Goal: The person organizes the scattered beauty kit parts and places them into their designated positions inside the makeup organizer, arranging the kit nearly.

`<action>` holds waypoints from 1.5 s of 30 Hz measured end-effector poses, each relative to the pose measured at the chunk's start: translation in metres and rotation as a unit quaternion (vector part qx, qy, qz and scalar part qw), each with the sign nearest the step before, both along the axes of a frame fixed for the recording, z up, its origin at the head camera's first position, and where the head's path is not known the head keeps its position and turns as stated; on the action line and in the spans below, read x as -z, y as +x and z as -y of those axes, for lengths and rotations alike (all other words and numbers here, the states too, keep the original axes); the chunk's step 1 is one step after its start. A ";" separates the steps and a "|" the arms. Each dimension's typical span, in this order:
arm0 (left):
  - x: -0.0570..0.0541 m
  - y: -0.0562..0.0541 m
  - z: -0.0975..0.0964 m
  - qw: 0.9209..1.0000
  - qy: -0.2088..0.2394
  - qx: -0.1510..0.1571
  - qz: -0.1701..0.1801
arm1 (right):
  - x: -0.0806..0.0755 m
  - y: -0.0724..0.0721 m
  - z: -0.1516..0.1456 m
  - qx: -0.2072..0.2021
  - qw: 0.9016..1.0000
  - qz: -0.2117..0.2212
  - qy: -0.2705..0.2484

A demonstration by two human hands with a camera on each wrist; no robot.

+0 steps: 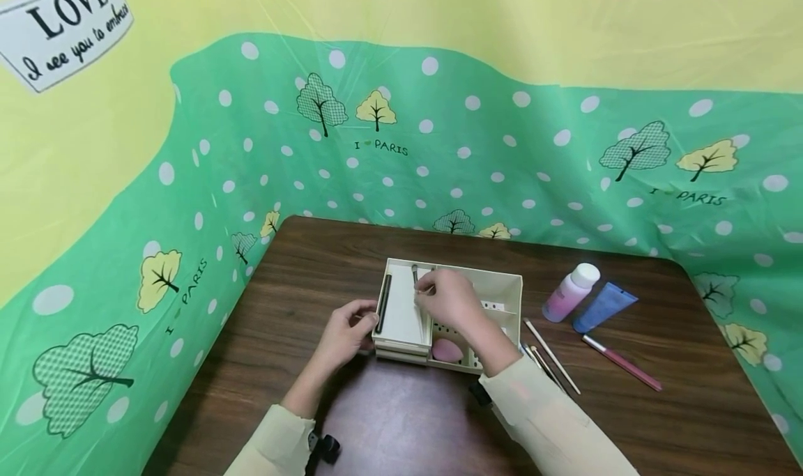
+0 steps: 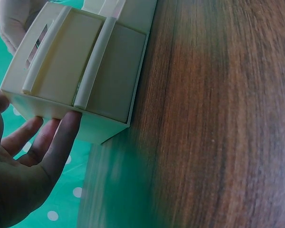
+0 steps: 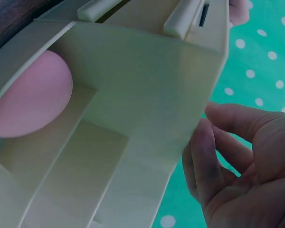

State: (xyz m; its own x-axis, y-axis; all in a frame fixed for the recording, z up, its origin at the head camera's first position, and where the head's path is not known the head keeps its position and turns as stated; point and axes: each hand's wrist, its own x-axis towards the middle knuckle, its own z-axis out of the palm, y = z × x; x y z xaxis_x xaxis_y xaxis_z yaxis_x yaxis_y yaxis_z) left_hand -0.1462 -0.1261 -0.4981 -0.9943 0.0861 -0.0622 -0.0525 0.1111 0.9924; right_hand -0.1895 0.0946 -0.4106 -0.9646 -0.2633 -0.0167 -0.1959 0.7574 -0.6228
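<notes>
A cream desk organizer box (image 1: 513, 296) stands on the table, with a flat white-topped section on its left. My left hand (image 1: 343, 333) grips that side near the front, thumb at the top rim and fingertips against the outer wall (image 2: 92, 126). Over the white top, my right hand (image 1: 453, 298) pinches a makeup brush (image 1: 415, 272) whose dark head points to the far edge; the fingers hide part of its handle. A black pencil-like stick (image 1: 385, 305) lies along the left rim. In the right wrist view the organizer's wall hides what the fingertips (image 3: 203, 137) meet.
A pink makeup sponge (image 1: 447, 350) sits in a front compartment. Right of the organizer are a pink bottle with white cap (image 1: 572, 293), a blue tube (image 1: 604, 307), a dark pink stick (image 1: 624, 364) and several thin brushes (image 1: 552, 355). Drawer fronts (image 2: 64, 54) face the near side.
</notes>
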 end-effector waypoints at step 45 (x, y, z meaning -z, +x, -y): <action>0.001 0.000 -0.001 1.000 0.014 -0.001 0.021 | 0.027 0.037 -0.160 0.091 0.995 -0.041 -0.028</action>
State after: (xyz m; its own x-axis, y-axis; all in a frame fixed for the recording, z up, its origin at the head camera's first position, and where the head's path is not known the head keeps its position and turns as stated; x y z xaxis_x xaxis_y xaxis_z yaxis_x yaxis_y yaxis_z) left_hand -0.1467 -0.1252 -0.4990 -0.9910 0.0872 -0.1017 -0.0945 0.0832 0.9920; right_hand -0.1520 0.2551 -0.4375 -0.9939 -0.0827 0.0736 -0.1107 0.7491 -0.6532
